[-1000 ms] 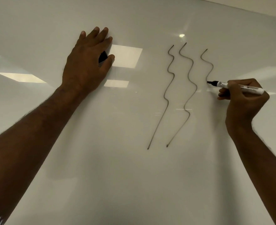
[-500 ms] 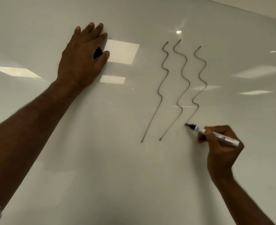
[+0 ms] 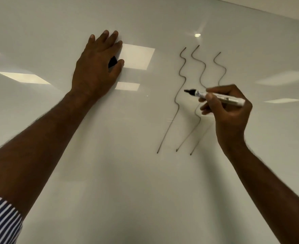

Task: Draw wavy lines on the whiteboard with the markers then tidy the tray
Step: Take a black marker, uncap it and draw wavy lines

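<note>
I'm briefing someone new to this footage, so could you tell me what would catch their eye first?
Three wavy lines run down the whiteboard right of centre. In front of them the right hand grips a marker, tip pointing left. At upper left, the left hand presses on the board with a small black object under its fingers.

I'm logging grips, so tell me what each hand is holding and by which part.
The right hand grips the marker around the middle of its barrel. The left hand rests on the whiteboard, a black cap tucked beside its thumb.
</note>
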`<state>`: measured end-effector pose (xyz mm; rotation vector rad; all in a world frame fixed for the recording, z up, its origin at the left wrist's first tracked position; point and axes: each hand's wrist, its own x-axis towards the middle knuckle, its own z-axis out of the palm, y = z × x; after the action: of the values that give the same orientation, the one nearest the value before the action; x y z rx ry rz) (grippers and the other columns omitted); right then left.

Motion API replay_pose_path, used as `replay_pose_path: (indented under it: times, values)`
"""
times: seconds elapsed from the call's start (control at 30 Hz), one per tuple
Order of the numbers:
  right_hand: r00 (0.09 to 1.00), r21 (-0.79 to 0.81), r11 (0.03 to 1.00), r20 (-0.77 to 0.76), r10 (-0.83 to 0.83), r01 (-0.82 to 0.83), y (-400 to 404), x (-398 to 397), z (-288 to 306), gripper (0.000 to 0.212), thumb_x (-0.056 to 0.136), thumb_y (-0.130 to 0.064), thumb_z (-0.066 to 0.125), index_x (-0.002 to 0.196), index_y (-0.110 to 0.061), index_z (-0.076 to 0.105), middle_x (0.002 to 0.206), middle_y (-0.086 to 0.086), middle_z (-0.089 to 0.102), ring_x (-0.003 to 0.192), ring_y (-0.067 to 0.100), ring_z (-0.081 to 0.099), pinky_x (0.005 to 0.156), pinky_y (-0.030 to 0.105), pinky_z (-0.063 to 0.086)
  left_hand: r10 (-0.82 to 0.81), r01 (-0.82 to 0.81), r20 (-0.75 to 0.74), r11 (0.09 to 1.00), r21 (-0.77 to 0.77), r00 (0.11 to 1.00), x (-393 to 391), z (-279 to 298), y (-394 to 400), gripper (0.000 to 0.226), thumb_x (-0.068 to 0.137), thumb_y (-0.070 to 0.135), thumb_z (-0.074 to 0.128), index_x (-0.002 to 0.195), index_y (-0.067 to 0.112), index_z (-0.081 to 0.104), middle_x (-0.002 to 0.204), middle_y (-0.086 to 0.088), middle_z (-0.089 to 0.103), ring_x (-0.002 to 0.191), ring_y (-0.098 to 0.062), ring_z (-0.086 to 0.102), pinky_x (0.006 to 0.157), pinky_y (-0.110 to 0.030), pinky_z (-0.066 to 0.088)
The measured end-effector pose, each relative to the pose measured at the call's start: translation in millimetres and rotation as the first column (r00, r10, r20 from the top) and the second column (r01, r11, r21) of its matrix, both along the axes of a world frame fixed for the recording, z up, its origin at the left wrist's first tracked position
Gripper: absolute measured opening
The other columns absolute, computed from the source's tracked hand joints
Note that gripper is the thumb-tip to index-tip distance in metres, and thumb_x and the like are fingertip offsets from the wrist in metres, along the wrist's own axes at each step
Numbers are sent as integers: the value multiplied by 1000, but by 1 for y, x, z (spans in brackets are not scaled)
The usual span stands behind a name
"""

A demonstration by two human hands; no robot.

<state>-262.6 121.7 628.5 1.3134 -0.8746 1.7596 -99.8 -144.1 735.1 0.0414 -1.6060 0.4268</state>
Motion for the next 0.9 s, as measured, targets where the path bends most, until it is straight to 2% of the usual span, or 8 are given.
replay_pose_path:
  times: [0.13,0.23,0.4,0.53,0.67,0.77,0.83,0.9]
  values:
    - [1000,4,1000,-15,12,-12,-14,16,31,16,94,-8,69,105,3,66,88,19,72,69,32,69,59,32,54,-9,9,2,1000,-4,1000,1,-4,0,52,104,35,44,151,14,43,162,-1,31,152,-17,22,126,-37,10]
    - [999,-10,999,-16,43,-43,-24,29,27,14,92,-4,71,104,0,66,88,20,72,70,34,69,60,34,56,-63,63,-6,998,15,998,3,-11,0,50,104,38,44,148,14,47,160,-1,35,151,-16,25,126,-36,12]
    - [987,-9,988,26,157,-157,-35,51,-28,13,91,0,71,103,-1,67,93,22,71,73,40,69,60,40,58,-263,268,-84,962,50,961,7,-42,1,40,105,38,46,132,14,63,150,-2,51,145,-14,38,124,-39,23]
    - [968,51,972,113,223,-230,-44,65,-82,11,92,1,67,102,-3,68,91,17,75,71,36,70,61,38,57,-410,421,-107,900,114,906,10,-73,1,36,106,34,47,127,11,66,144,-3,58,142,-12,44,123,-41,25]
    - [945,136,953,230,234,-269,-52,75,-125,19,89,5,69,103,-8,68,94,12,76,70,33,71,61,37,58,-544,578,-200,791,201,815,16,-113,6,41,107,25,39,137,4,57,142,-6,58,140,-16,47,123,-43,24]
    - [919,157,943,319,232,-292,-53,79,-149,24,87,6,72,102,-12,69,94,9,75,71,30,71,62,34,58,-594,654,-276,703,280,756,23,-157,18,43,109,17,29,140,1,53,145,-8,56,137,-25,50,114,-63,30]
    - [906,176,936,356,229,-305,-52,82,-165,25,85,6,73,101,-13,70,92,8,75,72,29,71,63,33,57,-629,708,-326,618,341,706,28,-193,27,45,109,11,23,139,0,53,146,-9,55,137,-29,48,107,-69,32]
    - [900,222,919,372,228,-325,-52,84,-181,24,84,4,75,99,-14,72,91,7,75,75,31,71,65,37,58,-691,775,-362,499,387,626,32,-233,34,47,108,11,18,137,-4,52,146,-14,54,140,-29,45,111,-66,30]
